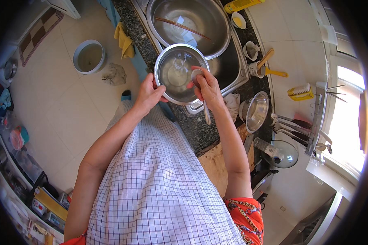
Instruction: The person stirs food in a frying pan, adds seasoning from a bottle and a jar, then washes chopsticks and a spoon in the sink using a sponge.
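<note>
My left hand [149, 92] grips the near-left rim of a round stainless-steel bowl [174, 73], its thumb over the edge. Clear liquid appears to lie in the bowl. In my right hand [209, 87] is a metal spoon [197, 76], its round head up over the bowl's right side and its handle pointing down below the fingers. Just beyond, a large steel basin [220, 36] rests over the sink [225, 70]. A pair of brown chopsticks [184, 28] lies across that basin, which seems to hold some water.
A granite counter [199, 131] runs beneath, with a wooden cutting board [213, 159] near my right forearm. A glass-like bowl [257, 111], a grey cloth [232, 105] and a brush cup [254, 69] stand right of the sink. A bucket [89, 57] of murky water sits on the floor.
</note>
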`<state>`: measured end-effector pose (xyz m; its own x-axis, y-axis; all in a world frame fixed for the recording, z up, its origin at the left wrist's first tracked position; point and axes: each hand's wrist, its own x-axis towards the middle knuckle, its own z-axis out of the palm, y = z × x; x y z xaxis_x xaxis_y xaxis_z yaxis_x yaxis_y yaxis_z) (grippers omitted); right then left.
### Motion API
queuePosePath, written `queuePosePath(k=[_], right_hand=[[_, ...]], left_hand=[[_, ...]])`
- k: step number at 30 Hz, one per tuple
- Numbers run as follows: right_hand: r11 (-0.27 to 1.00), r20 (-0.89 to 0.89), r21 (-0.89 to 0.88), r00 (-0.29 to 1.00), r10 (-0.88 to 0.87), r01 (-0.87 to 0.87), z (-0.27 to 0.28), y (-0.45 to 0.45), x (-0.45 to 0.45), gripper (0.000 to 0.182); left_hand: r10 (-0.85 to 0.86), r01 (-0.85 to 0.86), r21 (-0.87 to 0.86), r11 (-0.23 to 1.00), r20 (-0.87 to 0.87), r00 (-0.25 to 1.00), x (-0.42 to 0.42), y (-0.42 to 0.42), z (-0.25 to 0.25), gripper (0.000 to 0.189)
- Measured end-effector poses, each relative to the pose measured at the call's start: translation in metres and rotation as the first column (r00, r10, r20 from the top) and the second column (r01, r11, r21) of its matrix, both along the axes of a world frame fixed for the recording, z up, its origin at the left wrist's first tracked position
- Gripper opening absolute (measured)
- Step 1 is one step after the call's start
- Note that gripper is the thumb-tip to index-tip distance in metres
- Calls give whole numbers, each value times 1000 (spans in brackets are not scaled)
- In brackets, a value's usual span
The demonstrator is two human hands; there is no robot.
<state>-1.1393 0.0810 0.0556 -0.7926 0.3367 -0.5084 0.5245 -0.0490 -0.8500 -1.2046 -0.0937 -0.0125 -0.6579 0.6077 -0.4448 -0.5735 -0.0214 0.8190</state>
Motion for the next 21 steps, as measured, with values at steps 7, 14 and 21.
queuePosePath(k=[7,14,21], right_hand=[[990,55,98,993,-108,103,-10,0,-1,23],[968,37,234,994,-102,90,-16,-2,-3,27],[934,97,356,994,-59,21,-16,-2,-2,32]], left_hand=[[-14,14,-8,1000,5,1000,-2,0,4,26],[-15,15,4,1000,1,1000,-2,1,1,26],[-20,20,-6,1000,1,1000,-3,1,-1,27]])
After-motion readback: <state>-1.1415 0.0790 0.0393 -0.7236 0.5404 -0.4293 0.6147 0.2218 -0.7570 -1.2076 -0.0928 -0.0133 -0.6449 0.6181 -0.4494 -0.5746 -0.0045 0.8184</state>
